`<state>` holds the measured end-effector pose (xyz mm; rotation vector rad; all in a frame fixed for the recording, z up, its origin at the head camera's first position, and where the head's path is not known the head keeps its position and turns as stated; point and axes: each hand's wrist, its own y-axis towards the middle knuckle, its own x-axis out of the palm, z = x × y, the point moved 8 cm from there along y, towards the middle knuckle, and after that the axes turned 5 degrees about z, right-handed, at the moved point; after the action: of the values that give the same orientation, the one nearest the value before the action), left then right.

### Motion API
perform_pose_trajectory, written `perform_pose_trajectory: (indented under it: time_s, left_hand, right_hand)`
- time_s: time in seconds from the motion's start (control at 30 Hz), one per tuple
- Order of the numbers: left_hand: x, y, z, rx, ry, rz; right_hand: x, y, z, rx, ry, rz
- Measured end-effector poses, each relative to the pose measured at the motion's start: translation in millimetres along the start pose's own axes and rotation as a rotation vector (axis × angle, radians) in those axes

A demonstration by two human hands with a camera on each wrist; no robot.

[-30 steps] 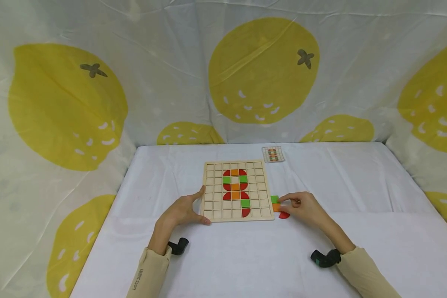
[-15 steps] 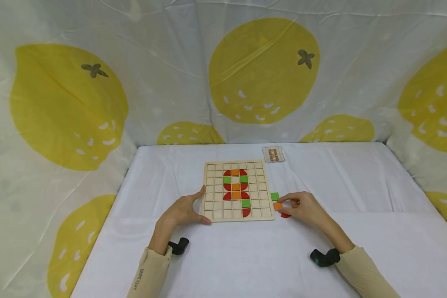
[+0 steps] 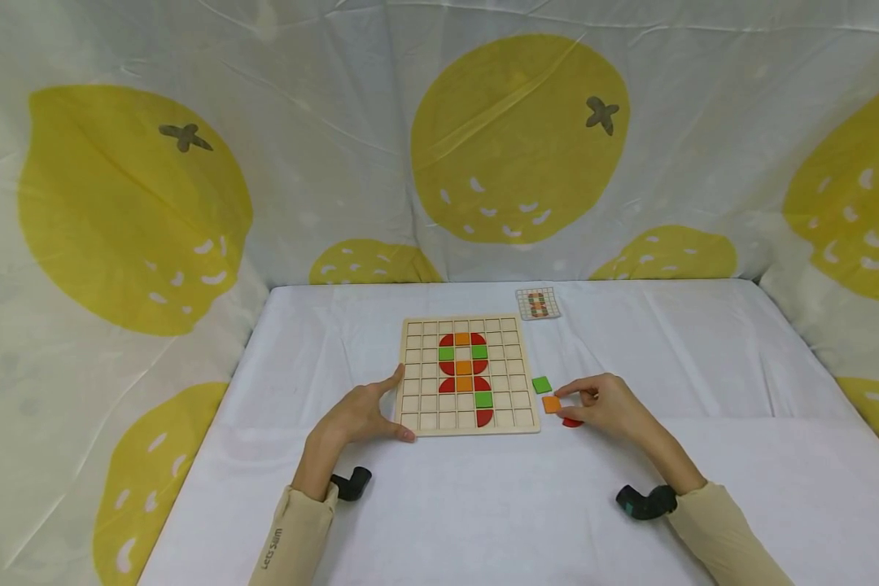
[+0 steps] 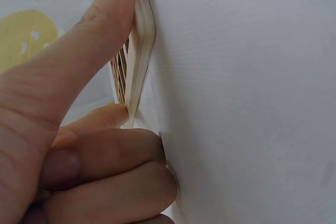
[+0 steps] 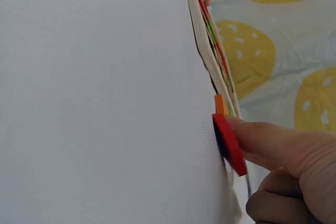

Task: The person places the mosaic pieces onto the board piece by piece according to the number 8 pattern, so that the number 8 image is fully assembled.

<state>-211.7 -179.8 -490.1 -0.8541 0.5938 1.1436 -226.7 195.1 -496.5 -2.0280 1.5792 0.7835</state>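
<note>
A wooden grid board [image 3: 510, 407] lies on the white cloth, with red rounded, orange square and green square tiles set in its middle cells. My left hand [image 3: 359, 413] holds the board's near left corner, its thumb along the front edge and index finger on the left side. In the left wrist view the other fingers are curled. To the right of the board, my right hand [image 3: 610, 404] pinches a loose orange square tile [image 3: 551, 404] with thumb and index fingertips. A red rounded tile [image 5: 229, 145] sits under the thumb. A loose green square tile [image 3: 541, 385] lies just beyond.
A small pattern card [image 3: 538, 303] with a printed grid lies behind the board's far right corner. Lemon-print cloth [image 3: 520, 138] hangs behind the table. Black devices [image 3: 646, 502] are strapped at both wrists.
My right hand has shifted slightly right, and the orange and red tiles moved with it. The green tile has turned and now lies apart from the orange one. My left hand stays put.
</note>
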Motion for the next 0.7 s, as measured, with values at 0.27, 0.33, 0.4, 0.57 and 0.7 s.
perform_pose_trajectory:
  time_s: [0.27, 0.33, 0.4, 0.57, 0.7]
  left_hand:
    - [0.4, 0.1, -0.1, -0.003, -0.009, 0.000]
    - [0.2, -0.2, 0.2, -0.003, -0.008, 0.000]
    - [-0.1, -0.5, 0.6, -0.004, -0.005, 0.001]
    - [-0.8, -0.4, 0.0, -0.010, -0.008, 0.003]
    - [0.2, 0.4, 0.1, -0.003, -0.013, 0.001]
  right_hand:
    - [-1, -0.2, -8, -0.035, -0.008, 0.065]
    - [2, 0.3, -14, -0.053, 0.002, 0.076]
    - [8, 1.3, -21, -0.069, 0.022, 0.068]
    - [32, 5.1, -43, -0.100, 0.058, 0.022]
    - [50, 8.0, -61, -0.122, 0.077, -0.015]
